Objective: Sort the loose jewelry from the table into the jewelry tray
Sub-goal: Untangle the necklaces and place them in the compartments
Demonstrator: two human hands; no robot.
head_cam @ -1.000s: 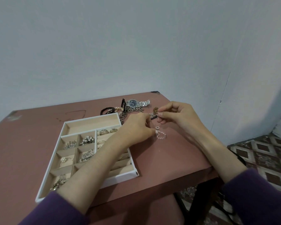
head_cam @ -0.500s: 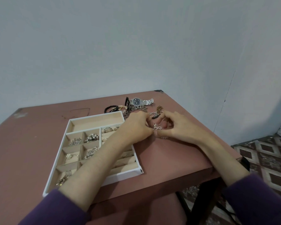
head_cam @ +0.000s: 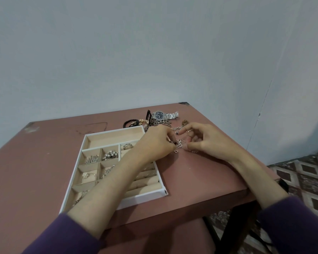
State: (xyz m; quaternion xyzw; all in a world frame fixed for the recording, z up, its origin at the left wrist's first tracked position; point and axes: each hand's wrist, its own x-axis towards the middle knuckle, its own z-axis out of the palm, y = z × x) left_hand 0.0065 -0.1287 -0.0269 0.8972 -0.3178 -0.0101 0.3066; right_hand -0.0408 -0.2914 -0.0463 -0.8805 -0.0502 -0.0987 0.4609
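The left hand point(head_cam: 154, 142) is curling its fingers together, pinching a small silver trinket point(head_cam: 179, 145) at their tips. The right hand point(head_cam: 207, 142) is bending its fingers just right of the trinket; whether they are gripping it I cannot tell. The tray point(head_cam: 143, 196) is lying left of the fingertips, and a watch point(head_cam: 159, 115) is lying beyond them.

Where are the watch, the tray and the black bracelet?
watch point(head_cam: 159, 115), head view, on its dark dial.
tray point(head_cam: 145, 197), head view, on its near white wall.
black bracelet point(head_cam: 130, 123), head view, on its braided loop.
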